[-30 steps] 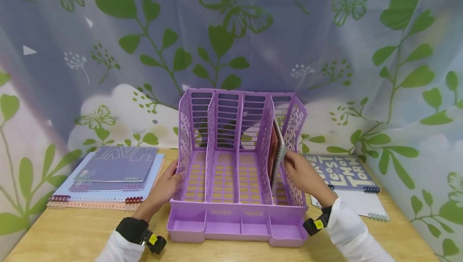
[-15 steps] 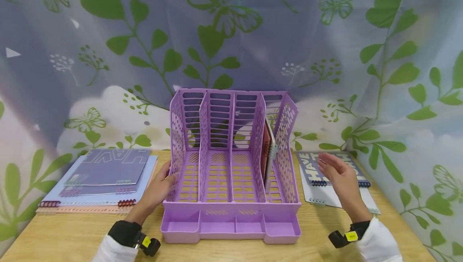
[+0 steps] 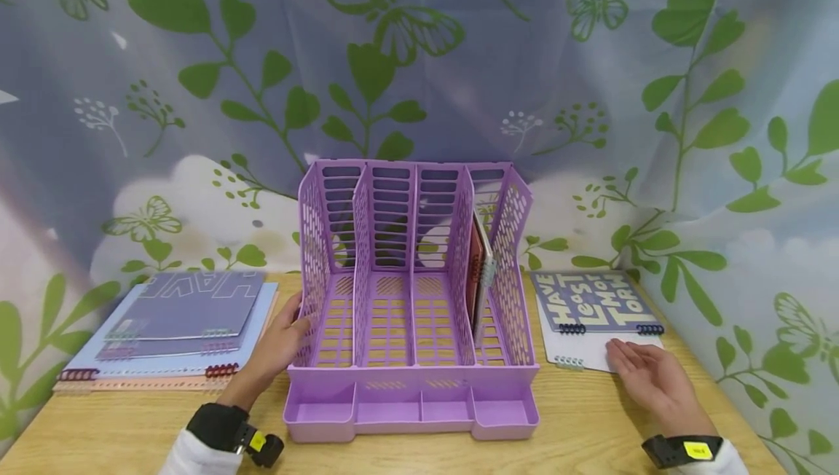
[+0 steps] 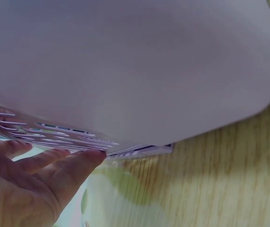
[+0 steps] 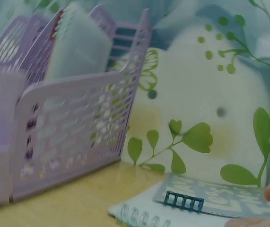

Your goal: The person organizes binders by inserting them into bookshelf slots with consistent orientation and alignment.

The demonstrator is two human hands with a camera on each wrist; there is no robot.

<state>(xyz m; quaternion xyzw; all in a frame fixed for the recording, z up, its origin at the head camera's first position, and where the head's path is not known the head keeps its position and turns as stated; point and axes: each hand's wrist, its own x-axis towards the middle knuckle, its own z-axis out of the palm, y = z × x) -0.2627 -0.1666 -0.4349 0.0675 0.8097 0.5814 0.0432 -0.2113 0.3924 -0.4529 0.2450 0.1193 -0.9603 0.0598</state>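
Observation:
A purple rack (image 3: 413,402) with four upright compartments stands on the table. Against its left side rests my left hand (image 3: 278,344), fingers fairly straight along the slotted panel (image 4: 54,135) in the left wrist view. Thin notebooks (image 3: 483,278) stand in the rightmost compartment, leaning on its left divider. At the right lies a blue-grey notebook (image 3: 590,301) with white lettering, on top of a white one (image 3: 583,349). My right hand (image 3: 658,384), palm partly up and fingers loosely bent, is at the white notebook's front edge; whether it touches is unclear.
Left of the rack lies a stack of spiral notebooks, with grey-blue ones (image 3: 190,305) over a light blue one (image 3: 164,366) and a pink one at the bottom. A patterned curtain (image 3: 419,96) hangs behind the wooden table (image 3: 577,438).
My right hand has let go of the notebooks in the rack and moved right, then down towards the flat notebooks' front edge. My left hand stays at the rack's side.

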